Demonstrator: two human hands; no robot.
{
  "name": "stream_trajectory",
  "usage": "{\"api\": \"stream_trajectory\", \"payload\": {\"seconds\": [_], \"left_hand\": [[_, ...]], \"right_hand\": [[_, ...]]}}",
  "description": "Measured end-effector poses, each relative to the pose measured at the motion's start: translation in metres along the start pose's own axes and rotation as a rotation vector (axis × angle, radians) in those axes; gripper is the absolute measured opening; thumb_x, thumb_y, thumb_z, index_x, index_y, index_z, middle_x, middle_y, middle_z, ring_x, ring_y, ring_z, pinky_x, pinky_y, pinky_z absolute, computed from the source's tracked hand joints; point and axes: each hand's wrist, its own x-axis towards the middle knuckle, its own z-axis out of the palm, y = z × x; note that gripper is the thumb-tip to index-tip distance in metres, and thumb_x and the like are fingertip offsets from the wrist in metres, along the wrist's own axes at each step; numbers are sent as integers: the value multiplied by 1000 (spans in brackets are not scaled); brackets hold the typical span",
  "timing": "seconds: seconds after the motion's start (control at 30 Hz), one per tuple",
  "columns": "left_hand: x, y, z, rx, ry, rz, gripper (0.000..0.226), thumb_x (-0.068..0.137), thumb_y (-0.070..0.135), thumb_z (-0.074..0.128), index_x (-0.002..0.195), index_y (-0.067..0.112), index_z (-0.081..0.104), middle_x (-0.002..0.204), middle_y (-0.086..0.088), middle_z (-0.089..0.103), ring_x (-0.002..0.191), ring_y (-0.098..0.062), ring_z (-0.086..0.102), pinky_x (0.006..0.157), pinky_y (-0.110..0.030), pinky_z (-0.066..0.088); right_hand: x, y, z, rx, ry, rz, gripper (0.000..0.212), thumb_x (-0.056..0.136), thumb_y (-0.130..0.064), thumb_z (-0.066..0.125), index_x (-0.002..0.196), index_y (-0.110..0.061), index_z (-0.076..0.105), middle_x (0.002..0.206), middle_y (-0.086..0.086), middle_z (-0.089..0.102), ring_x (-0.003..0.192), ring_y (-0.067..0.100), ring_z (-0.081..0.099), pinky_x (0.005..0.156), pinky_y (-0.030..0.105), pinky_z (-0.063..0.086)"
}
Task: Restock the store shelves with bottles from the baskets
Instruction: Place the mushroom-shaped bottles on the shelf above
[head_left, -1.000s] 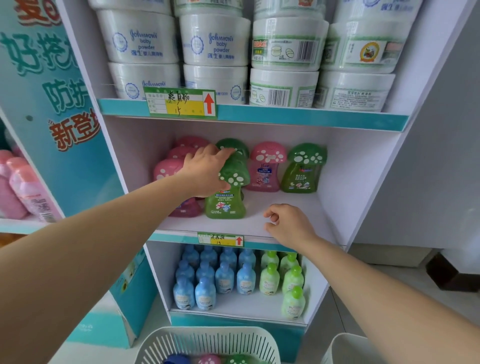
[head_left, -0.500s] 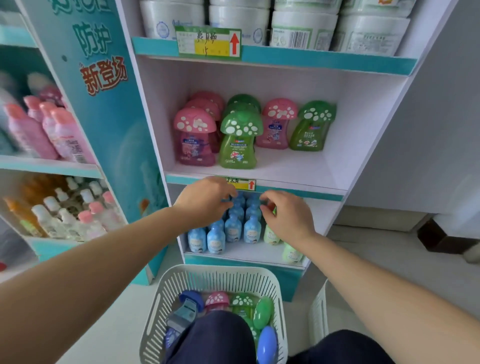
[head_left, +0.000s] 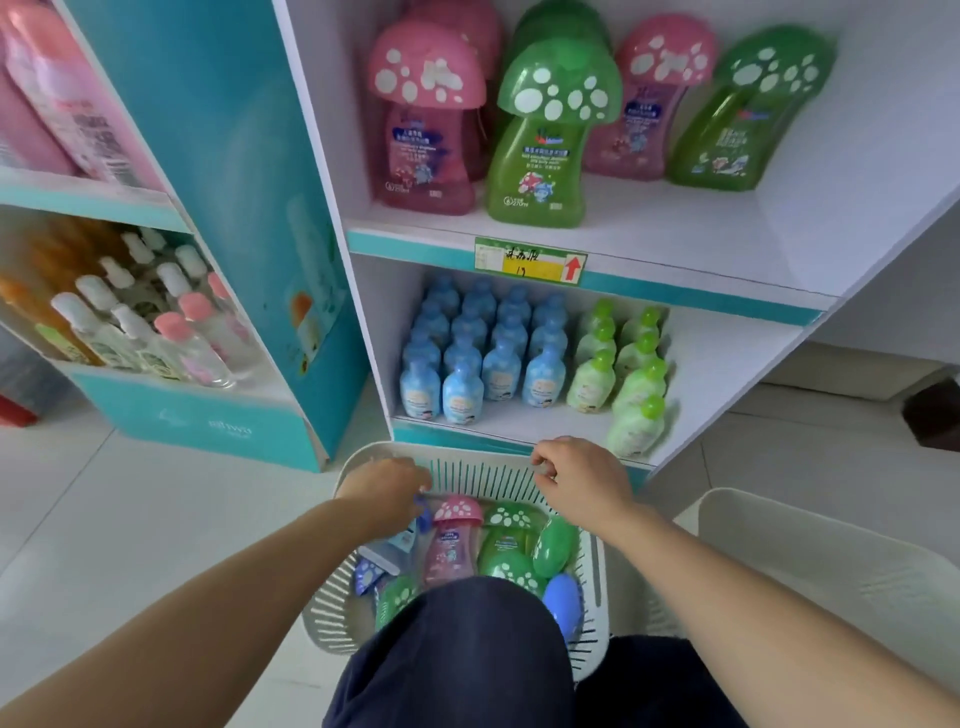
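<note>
A white slatted basket (head_left: 467, 454) stands on the floor below the shelf unit. It holds mushroom-capped bottles: a pink one (head_left: 452, 540), green ones (head_left: 553, 543) and blue ones (head_left: 563, 603). My left hand (head_left: 384, 496) reaches down into the basket's left side, onto a blue bottle (head_left: 402, 540); its fingertips are hidden. My right hand (head_left: 582, 478) hovers over the far right rim, fingers loosely curled, holding nothing. On the middle shelf (head_left: 675, 244) stand pink (head_left: 426, 119) and green (head_left: 550, 135) mushroom bottles.
The lower shelf carries rows of small blue bottles (head_left: 483, 358) and small green bottles (head_left: 623, 364). A second white basket (head_left: 831, 566) sits at the right. A teal shelf unit (head_left: 234, 156) stands at the left. My dark-clad knee (head_left: 467, 649) covers the basket's near part.
Both hands have dropped from the shelves to the basket. My left hand let go of the green mushroom bottle on the middle shelf. The view has tilted downward.
</note>
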Motion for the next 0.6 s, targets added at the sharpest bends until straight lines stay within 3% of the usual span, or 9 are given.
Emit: {"api": "stream_trajectory", "payload": {"seconds": [0.17, 0.37, 0.5, 0.6], "left_hand": [[24, -15, 47, -25, -129, -68, 36, 90, 30, 55, 126, 34, 54, 131, 6, 54, 118, -17, 55, 96, -31, 48], [49, -25, 97, -28, -250, -163, 43, 86, 33, 58, 128, 29, 48, 136, -1, 46, 116, -25, 55, 90, -36, 47], [60, -27, 128, -133, -300, -245, 61, 86, 33, 58, 140, 28, 31, 149, -9, 26, 119, -33, 51, 92, -42, 47], [70, -25, 146, -105, -336, -277, 73, 87, 46, 56, 147, 24, 19, 150, -14, 28, 130, -33, 39, 98, -45, 44]], "right_hand": [[11, 23, 44, -75, -270, 35, 26, 87, -27, 63, 112, -22, 63, 111, -1, 62, 103, 21, 57, 79, 32, 49], [19, 47, 89, -291, -560, 6, 30, 83, -7, 57, 112, -15, 60, 114, 6, 57, 106, 25, 54, 84, 35, 47], [24, 56, 113, -522, -682, -82, 38, 81, -6, 59, 117, -19, 59, 120, 5, 52, 114, 26, 49, 86, 40, 45], [29, 61, 130, -594, -724, -152, 41, 84, -9, 61, 124, -17, 55, 127, 8, 49, 120, 27, 44, 92, 41, 42]]}}
